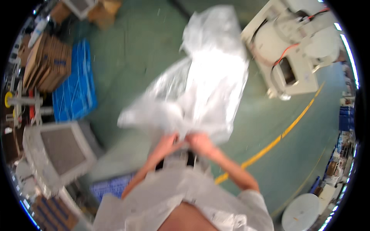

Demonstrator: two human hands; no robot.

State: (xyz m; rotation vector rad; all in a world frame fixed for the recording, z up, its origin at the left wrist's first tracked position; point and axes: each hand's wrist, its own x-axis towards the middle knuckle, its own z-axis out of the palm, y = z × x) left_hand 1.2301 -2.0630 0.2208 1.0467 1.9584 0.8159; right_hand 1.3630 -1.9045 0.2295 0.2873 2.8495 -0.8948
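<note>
A large translucent plastic sheet or bag [216,84] stretches away from my body across the middle of the view. Its near edge is bunched at both hands, and its far end is crumpled. My left hand [167,144] is closed on that edge, slightly blurred by motion. Close beside it, my right hand [199,143] grips the same edge with its fingers curled in. The hands nearly meet in front of my waist. Whatever lies under or inside the plastic cannot be made out.
Flattened cardboard [50,61] is stacked by a blue pallet [77,82] on the left. Nearer stands a white-framed unit with a grey panel [63,150]. A large off-white machine [287,50] with red and black cables occupies the far right. A yellow line [283,134] crosses the green floor.
</note>
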